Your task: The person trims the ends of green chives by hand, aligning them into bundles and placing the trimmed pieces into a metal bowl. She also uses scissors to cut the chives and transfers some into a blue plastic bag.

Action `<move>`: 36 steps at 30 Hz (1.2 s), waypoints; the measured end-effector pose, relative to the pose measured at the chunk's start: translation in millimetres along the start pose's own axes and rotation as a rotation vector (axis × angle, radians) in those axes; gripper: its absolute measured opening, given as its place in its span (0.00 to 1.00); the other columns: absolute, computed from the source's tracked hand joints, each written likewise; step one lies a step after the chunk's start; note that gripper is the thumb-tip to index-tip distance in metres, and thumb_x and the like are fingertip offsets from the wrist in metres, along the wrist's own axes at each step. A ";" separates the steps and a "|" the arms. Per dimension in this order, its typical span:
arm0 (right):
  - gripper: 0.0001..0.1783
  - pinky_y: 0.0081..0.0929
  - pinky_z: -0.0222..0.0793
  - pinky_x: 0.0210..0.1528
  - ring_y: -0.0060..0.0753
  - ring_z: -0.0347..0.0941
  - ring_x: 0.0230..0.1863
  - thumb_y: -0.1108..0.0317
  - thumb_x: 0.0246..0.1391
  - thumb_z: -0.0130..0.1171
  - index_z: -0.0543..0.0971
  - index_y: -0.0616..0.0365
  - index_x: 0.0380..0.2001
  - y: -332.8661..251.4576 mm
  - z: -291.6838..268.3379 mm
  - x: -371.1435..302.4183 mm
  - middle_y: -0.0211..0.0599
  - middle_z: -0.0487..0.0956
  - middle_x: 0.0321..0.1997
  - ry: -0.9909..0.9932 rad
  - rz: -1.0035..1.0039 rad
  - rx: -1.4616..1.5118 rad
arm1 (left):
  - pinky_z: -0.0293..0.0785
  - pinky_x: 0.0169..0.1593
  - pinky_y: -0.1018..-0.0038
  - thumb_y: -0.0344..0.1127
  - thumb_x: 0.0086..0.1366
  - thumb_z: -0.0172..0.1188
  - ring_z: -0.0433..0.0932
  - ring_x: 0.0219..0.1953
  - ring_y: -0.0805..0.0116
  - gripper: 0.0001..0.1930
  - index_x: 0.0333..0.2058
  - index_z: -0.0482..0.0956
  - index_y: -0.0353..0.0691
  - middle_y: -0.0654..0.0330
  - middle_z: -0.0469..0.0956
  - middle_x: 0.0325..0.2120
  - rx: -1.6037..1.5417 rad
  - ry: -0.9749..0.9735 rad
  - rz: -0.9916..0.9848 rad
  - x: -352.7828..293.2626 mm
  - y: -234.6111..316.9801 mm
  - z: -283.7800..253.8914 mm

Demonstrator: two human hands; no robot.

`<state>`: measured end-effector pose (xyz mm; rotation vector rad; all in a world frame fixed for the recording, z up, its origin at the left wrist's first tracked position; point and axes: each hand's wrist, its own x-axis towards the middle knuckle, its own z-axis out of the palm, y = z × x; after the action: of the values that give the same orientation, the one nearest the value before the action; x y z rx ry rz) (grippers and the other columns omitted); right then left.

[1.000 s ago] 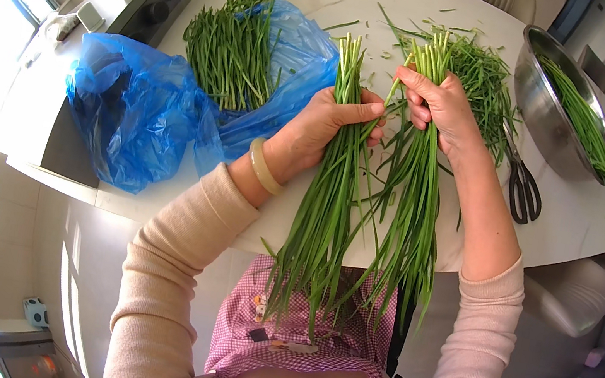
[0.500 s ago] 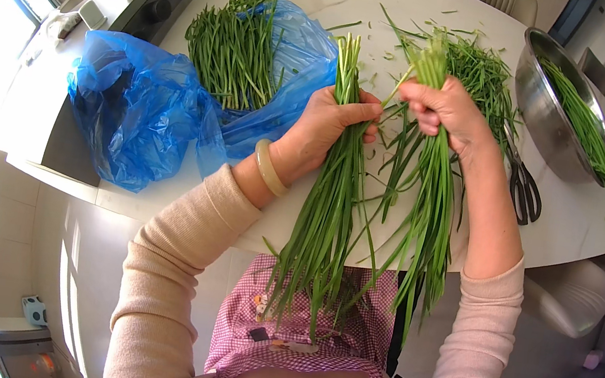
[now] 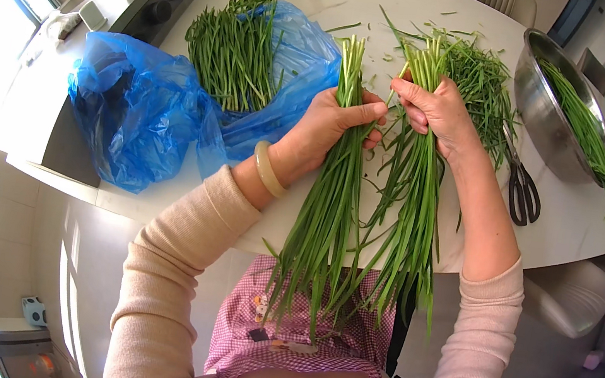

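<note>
My left hand (image 3: 340, 120) is closed round a bunch of garlic chives (image 3: 336, 186), pale stem ends up and green leaves hanging past the table edge. A second bunch of chives (image 3: 419, 206) hangs from my right hand (image 3: 439, 112), its fingers wrapped round the stems. My right thumb and forefinger are close to the left hand's fingertips, near a thin stalk between the hands. Behind the right hand lies a heap of loose chive pieces (image 3: 483, 79). More chives (image 3: 232, 57) rest on a blue plastic bag (image 3: 146, 111) to the left.
Black-handled scissors (image 3: 523, 195) lie right of my right forearm, blades partly under the heap. A steel bowl (image 3: 556, 117) holding long chives stands tilted at the right. Small green scraps dot the white table (image 3: 322, 4). Chairs (image 3: 564, 295) stand around it.
My right hand has shifted slightly toward the left hand, and its bunch has swung left. The left hand has barely moved.
</note>
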<state>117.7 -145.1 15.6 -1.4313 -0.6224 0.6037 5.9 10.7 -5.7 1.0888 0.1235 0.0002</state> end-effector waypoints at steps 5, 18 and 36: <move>0.08 0.13 0.50 0.12 0.09 0.58 0.13 0.65 0.54 0.62 0.76 0.56 0.28 4.4 -1.3 2.8 0.22 0.70 0.18 0.129 -0.019 0.135 | 0.76 0.31 0.77 0.32 0.61 0.62 0.75 0.25 0.73 0.08 0.35 0.75 0.34 0.61 0.76 0.27 0.009 -0.018 -0.040 3.6 -1.2 -6.0; 0.09 0.13 0.52 0.12 0.10 0.58 0.12 0.63 0.54 0.63 0.79 0.58 0.30 0.5 -0.3 0.4 0.24 0.73 0.20 0.059 -0.033 -0.001 | 0.74 0.32 0.79 0.34 0.64 0.60 0.73 0.25 0.76 0.09 0.37 0.75 0.34 0.64 0.75 0.27 -0.053 -0.068 -0.053 2.1 -0.2 -4.6; 0.09 0.10 0.51 0.13 0.07 0.57 0.14 0.65 0.59 0.57 0.79 0.60 0.35 -4.3 -9.8 0.2 0.24 0.74 0.23 0.092 -0.069 -0.042 | 0.76 0.29 0.79 0.33 0.63 0.59 0.74 0.24 0.76 0.10 0.38 0.75 0.32 0.62 0.75 0.26 -0.056 -0.032 -0.053 4.8 -4.0 -6.1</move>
<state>124.9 -152.1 19.4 -1.4620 -0.6116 0.4701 9.8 14.4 -12.5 1.0291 0.1227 -0.0607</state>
